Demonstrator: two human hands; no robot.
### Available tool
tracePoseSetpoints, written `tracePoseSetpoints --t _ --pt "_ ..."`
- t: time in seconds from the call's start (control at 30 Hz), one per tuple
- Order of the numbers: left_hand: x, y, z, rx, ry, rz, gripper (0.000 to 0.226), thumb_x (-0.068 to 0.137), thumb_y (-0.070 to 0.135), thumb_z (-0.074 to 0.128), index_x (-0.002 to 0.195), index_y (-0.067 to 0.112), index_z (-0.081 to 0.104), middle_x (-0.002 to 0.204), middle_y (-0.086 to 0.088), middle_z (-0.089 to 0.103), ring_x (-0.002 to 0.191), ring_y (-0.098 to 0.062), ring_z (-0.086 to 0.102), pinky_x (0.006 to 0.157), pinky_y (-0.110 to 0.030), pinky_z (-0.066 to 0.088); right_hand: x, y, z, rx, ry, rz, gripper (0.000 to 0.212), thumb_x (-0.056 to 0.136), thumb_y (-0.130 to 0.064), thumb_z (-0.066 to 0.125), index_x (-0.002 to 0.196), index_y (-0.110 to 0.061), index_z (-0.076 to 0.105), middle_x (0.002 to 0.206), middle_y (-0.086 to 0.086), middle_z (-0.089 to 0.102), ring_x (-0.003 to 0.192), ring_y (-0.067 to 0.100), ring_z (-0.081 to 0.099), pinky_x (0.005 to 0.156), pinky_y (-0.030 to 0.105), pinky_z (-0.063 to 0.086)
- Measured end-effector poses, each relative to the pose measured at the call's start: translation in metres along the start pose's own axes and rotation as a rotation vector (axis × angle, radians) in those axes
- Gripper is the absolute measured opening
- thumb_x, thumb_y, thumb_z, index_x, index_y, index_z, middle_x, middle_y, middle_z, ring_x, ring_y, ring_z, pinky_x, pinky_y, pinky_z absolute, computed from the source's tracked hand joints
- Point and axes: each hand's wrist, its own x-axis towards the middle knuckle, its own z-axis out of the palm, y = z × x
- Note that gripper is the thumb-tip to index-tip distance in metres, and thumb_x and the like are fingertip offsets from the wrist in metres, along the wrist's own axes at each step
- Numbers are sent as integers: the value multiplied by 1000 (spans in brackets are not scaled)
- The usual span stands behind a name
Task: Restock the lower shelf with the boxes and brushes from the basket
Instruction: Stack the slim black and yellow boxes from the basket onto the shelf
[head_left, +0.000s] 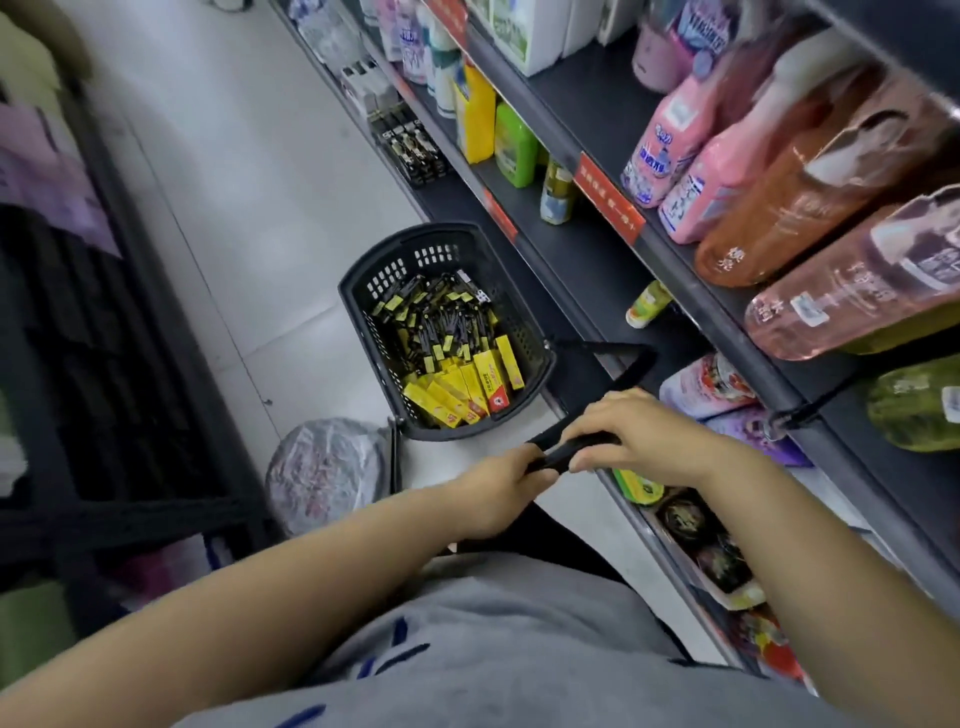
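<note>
Black basket (363, 291) holds yellow boxes (462, 387), seemingly black brushes (447, 327).

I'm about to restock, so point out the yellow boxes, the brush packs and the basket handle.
yellow boxes (457, 387): head view, top face of one box.
brush packs (447, 327): head view, middle of the black pile.
basket handle (553, 451): head view, the bar's near end.

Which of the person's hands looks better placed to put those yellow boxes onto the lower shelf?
Probably the right hand: the lower shelf runs along that side, closer to it than the left hand. Both grip the basket handle, so one must let go first.
</note>
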Motion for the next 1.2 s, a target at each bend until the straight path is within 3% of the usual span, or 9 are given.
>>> tracePoseSetpoints --t 0.33,0.4,0.53,0.6,0.7,0.83,0.9,1.07,1.2 --pt "20 19 -113 -44 40 8 20 98 28 47 112 15 50 89 0 51 82 -16 46 73 -29 40 83 -23 -82 2 106 -13 28 82 -46 63 102 -28 71 96 -2 65 95 16 48 85 29 31" --pt "27 16 -143 -96 80 24 6 97 27 49 98 21 48 80 4 50 77 -16 45 70 -29 38 104 -27 -95 65 207 -5 28 80 -43 67 101 -24 72 100 1 62 101 18 47 91 35 35" --pt "46 5 -212 -221 157 39 15 96 20 51 83 25 48 72 2 57 66 -15 50 66 -26 42 160 -39 -108 288 475 91 41 74 -38 75 111 -22 66 122 -3 47 120 14 38 101 23 27" --pt "58 -5 -252 -287 180 59 16 95 16 53 80 22 52 70 1 56 58 -8 52 58 -18 43 196 -49 -109 408 634 186 60 74 -37 76 127 -22 54 136 -3 37 126 7 31 102 16 22" --pt "87 -27 -329 -252 211 62 11 88 17 64 79 24 67 75 1 61 64 -7 57 65 -17 46 257 -67 -102 576 846 337 78 78 -31 74 142 -17 32 145 1 28 131 8 29 101 10 18" --pt "147 -73 -443 -131 174 15 8 86 14 66 91 15 72 84 -9 65 77 -19 59 80 -30 51 338 -77 -68 708 872 628 68 86 -25 66 143 -21 27 145 2 27 129 17 39 99 21 30" --pt "174 -103 -489 -97 151 -20 10 87 9 65 82 16 70 82 -10 63 79 -22 57 87 -38 49 375 -83 -49 790 861 792 56 88 -24 63 137 -21 37 139 3 32 121 18 46 90 15 31" --pt "226 -175 -539 -91 127 -112 12 85 7 66 95 1 71 68 -6 64 73 -24 59 79 -35 54 435 -100 -16 1014 768 1089 32 88 -20 60 118 -23 51 132 6 41 85 10 54 70 21 39" --pt "275 -211 -548 204 146 -147 15 86 13 64 99 7 70 85 -14 70 84 -32 67 71 -33 49 455 -87 0 1008 740 1138 23 89 -18 59 111 -24 54 128 4 46 94 7 57 67 17 44"
